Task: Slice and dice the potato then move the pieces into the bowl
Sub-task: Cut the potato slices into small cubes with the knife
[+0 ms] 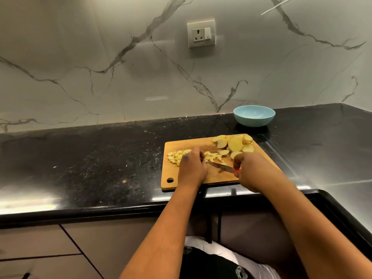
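Observation:
A wooden cutting board [219, 178] lies on the black counter. Round potato slices [235, 143] are piled at its far right corner. Diced potato pieces [177, 157] lie at the board's left, and more cubes [212, 156] sit between my hands. My right hand [251, 172] grips a knife [220, 166] by its red handle, the blade pointing left across the board. My left hand [192, 168] rests curled over the potato pieces beside the blade tip; what its fingers hold is hidden. A light blue bowl [254, 115], with nothing in it, stands behind the board near the wall.
The black stone counter [90, 158] stretches left and turns a corner at the right. A marble wall with a power socket [201, 34] rises behind. Cabinet drawers [50, 250] sit below the counter's front edge.

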Motion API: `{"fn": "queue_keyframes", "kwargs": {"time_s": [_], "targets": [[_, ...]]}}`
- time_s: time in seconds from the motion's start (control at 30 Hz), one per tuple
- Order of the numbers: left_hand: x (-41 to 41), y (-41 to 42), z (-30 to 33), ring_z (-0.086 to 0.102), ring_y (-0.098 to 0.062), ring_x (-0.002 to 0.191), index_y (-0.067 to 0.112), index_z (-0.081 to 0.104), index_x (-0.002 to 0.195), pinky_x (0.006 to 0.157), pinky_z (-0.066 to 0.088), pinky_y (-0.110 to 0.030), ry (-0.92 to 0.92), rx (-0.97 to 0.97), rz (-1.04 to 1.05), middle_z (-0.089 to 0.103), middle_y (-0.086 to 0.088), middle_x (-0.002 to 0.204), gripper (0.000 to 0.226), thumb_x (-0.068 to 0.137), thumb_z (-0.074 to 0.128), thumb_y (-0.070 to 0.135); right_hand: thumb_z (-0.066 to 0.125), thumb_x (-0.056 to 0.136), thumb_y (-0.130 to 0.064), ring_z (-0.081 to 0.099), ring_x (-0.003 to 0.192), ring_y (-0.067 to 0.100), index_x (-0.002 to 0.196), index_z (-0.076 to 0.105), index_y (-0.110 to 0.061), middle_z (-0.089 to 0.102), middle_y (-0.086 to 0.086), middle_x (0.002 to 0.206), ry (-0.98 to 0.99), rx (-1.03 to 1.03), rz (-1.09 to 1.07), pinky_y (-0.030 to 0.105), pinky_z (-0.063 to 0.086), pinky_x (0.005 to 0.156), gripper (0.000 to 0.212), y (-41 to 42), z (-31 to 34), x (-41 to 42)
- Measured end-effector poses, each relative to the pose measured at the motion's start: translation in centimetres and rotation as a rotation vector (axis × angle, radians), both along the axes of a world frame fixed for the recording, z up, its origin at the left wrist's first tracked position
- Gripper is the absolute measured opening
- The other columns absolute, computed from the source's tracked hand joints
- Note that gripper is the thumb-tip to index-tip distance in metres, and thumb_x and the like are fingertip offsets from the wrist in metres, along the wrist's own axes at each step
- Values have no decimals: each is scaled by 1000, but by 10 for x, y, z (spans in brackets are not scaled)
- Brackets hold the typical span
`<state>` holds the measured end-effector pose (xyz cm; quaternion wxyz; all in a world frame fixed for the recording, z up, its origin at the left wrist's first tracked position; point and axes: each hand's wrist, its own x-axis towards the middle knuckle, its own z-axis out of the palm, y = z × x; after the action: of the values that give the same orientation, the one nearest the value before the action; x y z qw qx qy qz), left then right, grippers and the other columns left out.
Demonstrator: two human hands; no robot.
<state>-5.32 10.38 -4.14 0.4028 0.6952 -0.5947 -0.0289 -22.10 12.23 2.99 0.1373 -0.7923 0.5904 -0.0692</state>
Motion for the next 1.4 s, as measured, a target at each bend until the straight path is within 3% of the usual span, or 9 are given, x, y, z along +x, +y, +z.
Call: {"fn": "queue_keyframes", "kwargs": {"time_s": [0.2, 0.37, 0.6, 0.7, 0.83, 0.93, 1.07, 1.2, 1.4], "targets": [[-1, 4, -5, 55, -16, 95, 15, 59, 104, 87, 50, -32, -66, -87, -88, 61, 1, 98, 25, 80, 60, 9, 67, 89, -34, 62, 91, 21, 94, 63, -25, 65, 3, 101, -292, 33, -35, 30, 49, 73, 10, -14, -11, -28], [-5, 4, 0, 41, -16, 108, 27, 57, 130, 85, 40, -31, -349, -102, -108, 52, 5, 119, 59, 76, 69, 48, 66, 90, -31, 59, 63, 13, 92, 62, -23, 67, 3, 70, -447, 84, -41, 26, 48, 56, 10, -17, -17, -18], [-4, -11, 11, 54, -18, 94, 11, 72, 110, 81, 49, -27, -266, -179, -114, 61, -7, 98, 24, 87, 68, 8, 65, 91, -33, 57, 62, 10, 92, 62, -26, 68, 0, 70, -521, 97, 4, 25, 46, 57, 8, -17, -12, -18], [5, -17, 12, 58, -20, 95, 5, 71, 108, 81, 44, -21, -188, -131, -76, 63, -9, 102, 18, 93, 62, 8, 65, 91, -33, 59, 64, 13, 92, 61, -26, 69, 1, 71, -507, 85, -17, 28, 50, 60, 8, -21, -13, -27], [19, -22, 7, 62, -22, 96, 5, 70, 104, 87, 51, -32, -153, -110, -35, 69, -10, 101, 17, 92, 59, 4, 65, 91, -32, 61, 66, 14, 92, 62, -25, 70, 1, 71, -529, 31, -53, 32, 55, 64, 8, -30, -19, -32], [17, -20, 10, 58, -19, 105, 12, 67, 116, 94, 49, -33, -204, -47, -104, 67, -6, 111, 25, 95, 59, 22, 63, 93, -30, 60, 70, 14, 96, 62, -23, 68, 3, 75, -558, -56, -72, 25, 45, 55, 8, -37, -29, -23], [-3, -19, 12, 45, -18, 127, 22, 52, 136, 107, 38, -35, -400, 150, -243, 54, 1, 137, 68, 85, 56, 66, 61, 94, -25, 56, 66, 10, 101, 60, -20, 61, 2, 75, -609, -248, -62, 20, 42, 54, 9, -41, -47, -6], [-13, -29, 7, 32, -23, 137, 23, 44, 142, 113, 29, -44, -480, 262, -159, 42, -1, 148, 67, 89, 49, 64, 60, 94, -22, 55, 58, 9, 102, 59, -19, 62, 1, 73, -655, -345, -41, 14, 38, 45, 9, -42, -65, 4], [-19, -39, 13, 35, -26, 127, 24, 48, 129, 107, 26, -46, -509, 296, -77, 46, -4, 133, 42, 97, 43, 50, 60, 95, -22, 46, 50, 8, 102, 58, -18, 53, -3, 61, -713, -408, -74, 16, 32, 43, 9, -42, -71, 2]]}}
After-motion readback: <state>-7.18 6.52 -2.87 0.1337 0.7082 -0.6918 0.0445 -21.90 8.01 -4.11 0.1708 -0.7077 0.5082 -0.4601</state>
